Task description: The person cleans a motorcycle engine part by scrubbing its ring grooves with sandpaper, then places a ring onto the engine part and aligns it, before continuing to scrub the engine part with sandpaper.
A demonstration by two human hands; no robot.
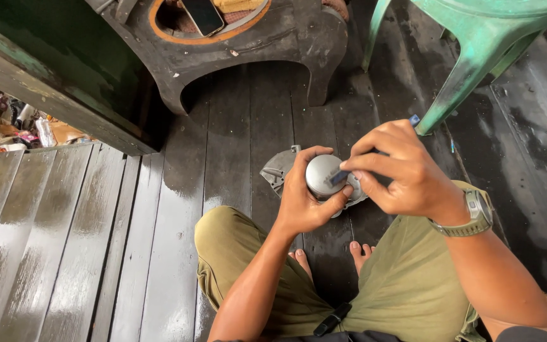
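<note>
Gripped in the left hand (302, 202) is a round grey metal part (323, 176), fingers curled over its top and thumb closed under its lower edge. It sits above the knees, over the dark wooden floor (223, 152). Pinched shut between thumb and fingers of the right hand (406, 171) is a thin blue-tipped tool (414, 119), its lower end touching the part's domed face. A watch (476, 215) circles the right wrist. Behind stand a dark stool (273, 38) and a green plastic chair (476, 38).
</note>
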